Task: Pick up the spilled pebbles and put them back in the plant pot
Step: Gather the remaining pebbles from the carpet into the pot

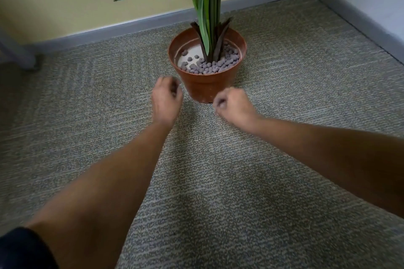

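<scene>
Evidently the pebbles in the plant pot are light, hard and rolly, best pinched fingertip-wise; left hand and right hand curl closed, contents hidden.

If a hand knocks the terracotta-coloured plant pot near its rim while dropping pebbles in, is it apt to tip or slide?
Probably more apt to tip than slide. The plant pot narrows toward its base and carries tall stems, so it looks top-heavy. The carpet is textured and likely grips the base. The pebbles cover only part of the bottom, adding little ballast.
</scene>
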Tool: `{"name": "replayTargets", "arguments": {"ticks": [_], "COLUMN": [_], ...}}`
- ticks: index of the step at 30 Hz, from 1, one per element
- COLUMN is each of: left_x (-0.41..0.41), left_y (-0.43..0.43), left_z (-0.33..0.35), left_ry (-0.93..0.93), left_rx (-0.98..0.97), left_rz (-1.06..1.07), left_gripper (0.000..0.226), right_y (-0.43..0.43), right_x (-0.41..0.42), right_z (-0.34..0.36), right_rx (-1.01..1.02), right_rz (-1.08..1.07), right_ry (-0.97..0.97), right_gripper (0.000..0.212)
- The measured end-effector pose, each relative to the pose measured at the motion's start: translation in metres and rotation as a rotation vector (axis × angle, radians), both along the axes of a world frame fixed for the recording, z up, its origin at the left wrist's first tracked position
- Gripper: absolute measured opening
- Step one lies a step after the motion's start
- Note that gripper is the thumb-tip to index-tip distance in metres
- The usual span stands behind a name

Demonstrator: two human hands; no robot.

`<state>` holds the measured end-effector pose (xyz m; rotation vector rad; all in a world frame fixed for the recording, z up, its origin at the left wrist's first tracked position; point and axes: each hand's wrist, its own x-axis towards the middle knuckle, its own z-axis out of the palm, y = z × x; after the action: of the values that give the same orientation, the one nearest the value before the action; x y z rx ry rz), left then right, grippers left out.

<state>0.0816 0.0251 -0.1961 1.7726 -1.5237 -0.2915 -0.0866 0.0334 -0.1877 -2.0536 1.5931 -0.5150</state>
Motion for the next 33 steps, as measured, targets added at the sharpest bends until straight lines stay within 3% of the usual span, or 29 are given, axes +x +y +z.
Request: {"name": "replayTargets", "arguments": {"ticks": [3,6,9,13,26,33], "left_x": [-0.024,-0.037,-0.040,-0.043,-0.045,-0.046], "left_y": [-0.016,-0.031,-0.039,-0.034,-0.021,-0.014], "left_z": [0.028,0.038,0.039,0.036,0.026,0.022], "left_ry": [0.077,0.078,-0.032,-0.182,-0.230,-0.293], "left_rx": [-0.141,-0.107,0.036,0.032,0.070,0.112], "left_rz": [-0.017,-0.027,-0.053,-0.131,-0.271,-0.304], "left_gripper": [0.012,0.017,0.029,0.030,0.030,0.034], "right_y": [-0.021,-0.041,-0.051,-0.049,-0.041,-0.038], "right_x": [0.003,0.004,0.004,0.003,-0.001,-0.019], "right_z": [0.023,0.035,0.035,0.026,0.022,0.017], "right_rx": [-0.159,-0.194,-0.101,-0.140,-0.227,-0.285], "right_rz": [-0.128,-0.176,-0.083,0.019,0.093,0.141], "right_ry": [-0.269,-0.367,-0.289,-0.115,-0.014,0.238], "right_gripper": [0.007,0.017,0.035,0.037,0.041,0.045]}}
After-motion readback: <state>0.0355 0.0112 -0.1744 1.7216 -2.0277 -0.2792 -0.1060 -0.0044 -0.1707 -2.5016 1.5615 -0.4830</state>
